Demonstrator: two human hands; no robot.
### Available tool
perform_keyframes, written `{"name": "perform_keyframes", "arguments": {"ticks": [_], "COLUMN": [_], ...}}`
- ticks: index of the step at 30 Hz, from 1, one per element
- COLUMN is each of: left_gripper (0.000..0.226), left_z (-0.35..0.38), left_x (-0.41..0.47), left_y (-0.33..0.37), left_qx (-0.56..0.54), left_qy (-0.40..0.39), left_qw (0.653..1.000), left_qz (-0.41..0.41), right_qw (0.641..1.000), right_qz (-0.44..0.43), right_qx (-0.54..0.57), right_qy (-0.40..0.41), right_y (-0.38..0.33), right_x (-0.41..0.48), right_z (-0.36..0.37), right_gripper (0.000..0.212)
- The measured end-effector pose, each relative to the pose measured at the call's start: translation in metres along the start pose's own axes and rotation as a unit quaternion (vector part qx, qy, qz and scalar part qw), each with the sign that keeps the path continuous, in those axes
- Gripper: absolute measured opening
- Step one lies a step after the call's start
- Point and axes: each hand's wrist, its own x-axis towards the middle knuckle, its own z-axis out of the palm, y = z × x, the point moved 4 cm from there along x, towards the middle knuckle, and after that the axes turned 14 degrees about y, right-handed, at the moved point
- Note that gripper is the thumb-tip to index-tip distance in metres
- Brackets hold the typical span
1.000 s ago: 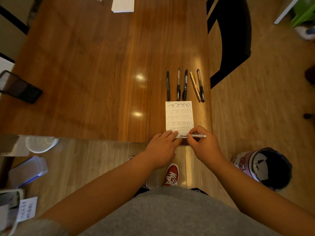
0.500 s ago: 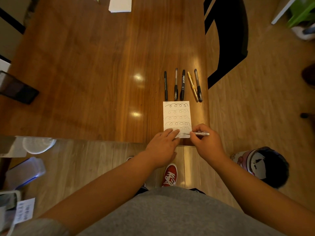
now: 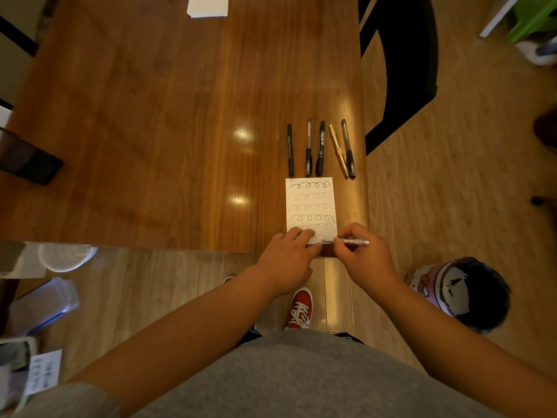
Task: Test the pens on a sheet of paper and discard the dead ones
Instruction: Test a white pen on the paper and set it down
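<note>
A small sheet of paper (image 3: 311,206) lies near the wooden table's (image 3: 150,116) near edge, close to its right corner, carrying rows of looped scribbles. The left hand (image 3: 287,260) rests flat with fingers spread lightly on the sheet's near edge, gripping nothing. The right hand (image 3: 363,257) is curled around a white pen (image 3: 349,241), pinched between thumb and fingers, its tip on the sheet's lowest row. Beyond the sheet's far edge five pens (image 3: 320,149) lie side by side, the yellow one touching its right neighbour. A dark phone (image 3: 28,159) sits at the left edge. On the floor right of the table stands a patterned bin (image 3: 458,292); a black chair (image 3: 401,70) is beside the right edge.
</note>
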Motion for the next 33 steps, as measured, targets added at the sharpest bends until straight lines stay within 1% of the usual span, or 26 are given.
{"name": "perform_keyframes", "arguments": {"ticks": [7, 14, 23, 28, 33], "left_gripper": [0.06, 0.054, 0.049, 0.049, 0.046], "left_z": [0.006, 0.001, -0.002, -0.005, -0.004], "left_x": [0.0, 0.009, 0.014, 0.017, 0.017], "left_y": [0.003, 0.003, 0.006, 0.009, 0.008], "left_qx": [-0.011, -0.005, 0.01, 0.006, 0.005], "left_qy": [0.006, 0.011, 0.007, 0.001, -0.002], "left_qw": [1.0, 1.0, 1.0, 1.0, 1.0], "left_qz": [0.01, 0.008, 0.003, -0.005, -0.003], "right_qw": [1.0, 0.999, 1.0, 0.999, 0.999], "right_qz": [0.0, 0.022, 0.019, 0.019, 0.027], "right_qx": [0.002, 0.003, 0.011, 0.019, 0.002], "right_qy": [0.016, 0.027, 0.023, 0.027, 0.04], "right_y": [-0.001, 0.011, 0.015, 0.011, 0.014], "right_x": [0.007, 0.01, 0.005, 0.01, 0.013], "right_z": [0.0, -0.007, -0.011, -0.009, -0.012], "right_gripper": [0.025, 0.01, 0.019, 0.016, 0.012]}}
